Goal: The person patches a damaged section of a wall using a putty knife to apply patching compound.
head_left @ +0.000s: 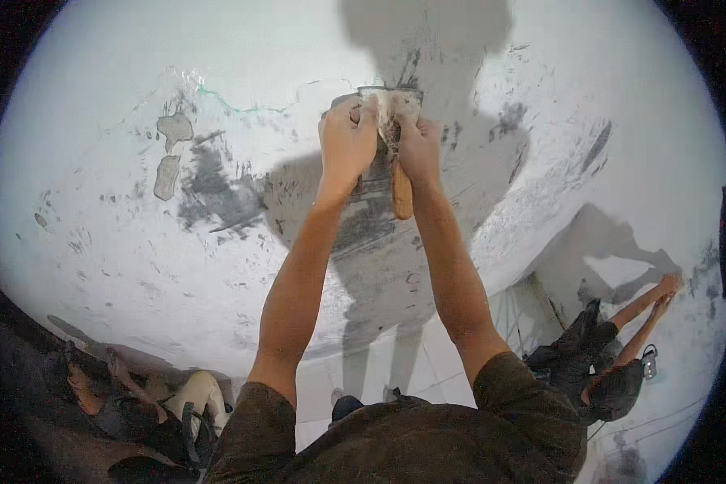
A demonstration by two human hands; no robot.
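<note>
Straight ahead, a scraper (pixel 402 194) with a wide whitish blade and a wooden handle is held against the patchy white wall (pixel 242 161). The blade's edge points up and the handle hangs down. My left hand (pixel 348 145) is closed at the blade's left side, its thumb pressed on the blade. My right hand (pixel 419 149) grips the right side, just above the wooden handle. Dark scraped marks surround the blade. The fingers behind the blade are hidden.
At the lower right another person (pixel 597 355) reaches both hands to the wall. More people (pixel 153 411) are at the lower left. Pale floor tiles (pixel 436 363) lie below me. Bare grey patches (pixel 167 177) mark the wall at left, and my shadow falls across it.
</note>
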